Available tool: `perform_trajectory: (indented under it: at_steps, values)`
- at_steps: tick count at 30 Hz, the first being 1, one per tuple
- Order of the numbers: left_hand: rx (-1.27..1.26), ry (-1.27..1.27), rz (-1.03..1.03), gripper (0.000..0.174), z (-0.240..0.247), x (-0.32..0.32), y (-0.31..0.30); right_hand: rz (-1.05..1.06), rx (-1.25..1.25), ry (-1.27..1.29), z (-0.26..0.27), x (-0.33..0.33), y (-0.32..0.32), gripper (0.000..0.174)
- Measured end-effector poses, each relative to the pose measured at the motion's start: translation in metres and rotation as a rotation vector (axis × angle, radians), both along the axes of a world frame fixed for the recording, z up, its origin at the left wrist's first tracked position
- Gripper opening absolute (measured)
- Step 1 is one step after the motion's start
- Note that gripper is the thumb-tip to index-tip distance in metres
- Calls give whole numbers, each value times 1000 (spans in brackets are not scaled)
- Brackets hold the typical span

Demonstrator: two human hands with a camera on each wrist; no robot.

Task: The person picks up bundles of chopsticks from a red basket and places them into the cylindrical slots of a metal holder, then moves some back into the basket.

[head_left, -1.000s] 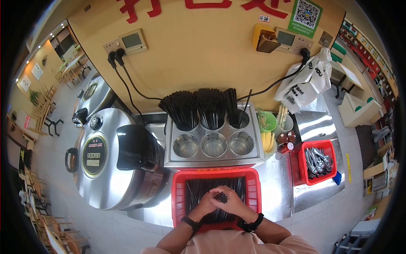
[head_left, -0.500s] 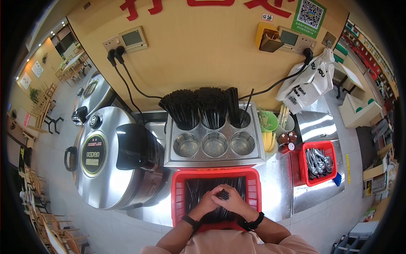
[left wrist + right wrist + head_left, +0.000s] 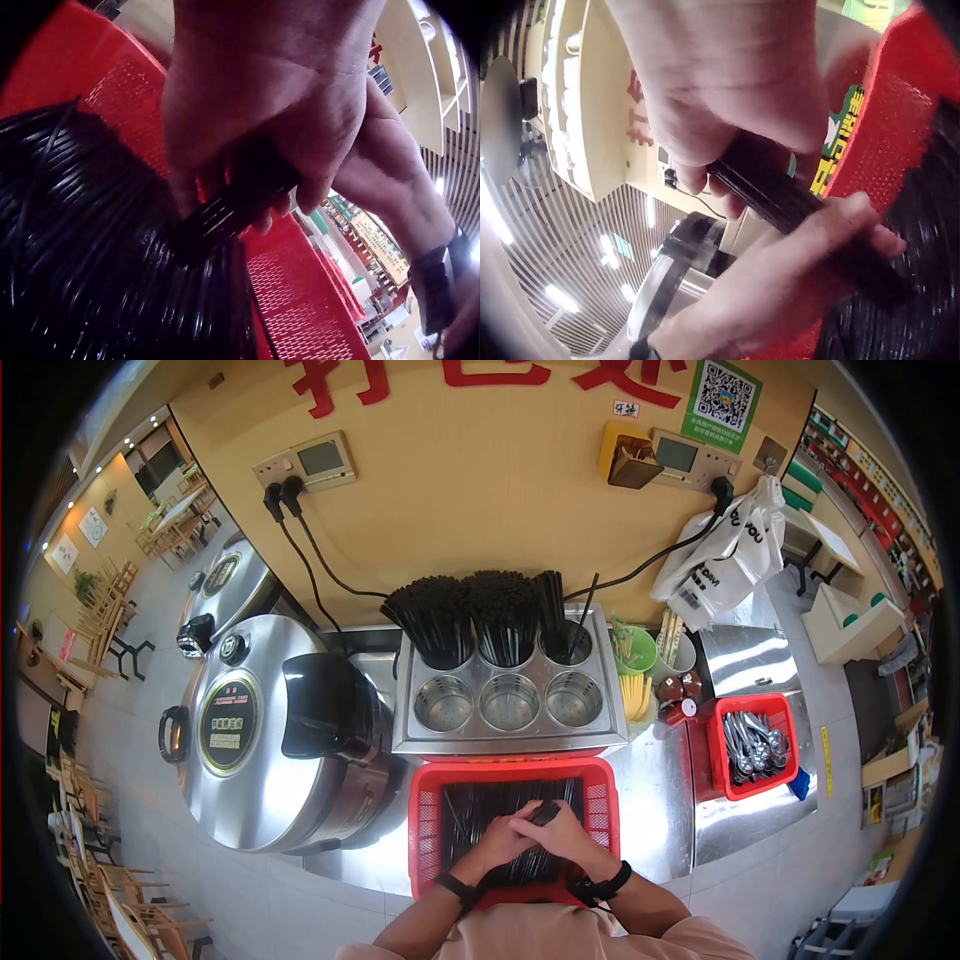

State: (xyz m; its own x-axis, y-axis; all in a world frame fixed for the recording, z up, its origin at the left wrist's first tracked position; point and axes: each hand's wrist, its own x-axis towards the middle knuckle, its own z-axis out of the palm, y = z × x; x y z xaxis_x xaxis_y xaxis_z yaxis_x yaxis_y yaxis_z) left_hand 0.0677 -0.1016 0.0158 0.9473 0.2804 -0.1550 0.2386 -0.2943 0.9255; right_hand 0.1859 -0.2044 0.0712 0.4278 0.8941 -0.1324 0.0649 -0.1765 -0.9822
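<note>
Both hands are close together over a red basket of loose black chopsticks. They grip one bundle of black chopsticks. My left hand curls round the lower part of the bundle, and my right hand holds its upper end, as the right wrist view shows. In the left wrist view the bundle juts out below the left hand, slanting above the loose chopsticks. Parts of the bundle are hidden by the fingers.
A metal holder behind the basket has black chopsticks in its back cups. Left stands a large steel cooker; right, a red basket of spoons. Sauce jars and a green cup sit beside the holder.
The bundle's end, facing the head camera before, is now tilted, showing its side. The right hand has shifted slightly right and its grip has changed; the view has moved a little.
</note>
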Motion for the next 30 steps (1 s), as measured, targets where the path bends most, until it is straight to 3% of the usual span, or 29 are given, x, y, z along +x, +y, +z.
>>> perform_trajectory:
  at_steps: [4,6,13,15,17,21,23,26,30]
  values:
    - [-28,149,6,36,7,-3,1,-97,-31,224,28,17,7,16]
    - [-67,148,19,30,10,-2,1,-246,173,436,30,22,7,13]
    - [-157,138,27,26,11,3,5,-246,274,517,33,35,4,6]
    - [-169,162,13,27,14,4,7,-210,289,505,37,36,2,8]
    - [-122,208,-29,28,25,5,9,-197,387,688,37,35,0,24]
    - [-130,54,-32,30,37,12,7,-29,226,613,31,21,-2,29]
    - [-146,-176,52,34,28,16,5,-22,169,541,35,21,1,25]
    - [-121,-111,-8,38,33,15,7,-40,98,460,41,20,1,16]
    - [-119,-42,-40,38,37,13,8,-88,173,560,37,24,-1,15]
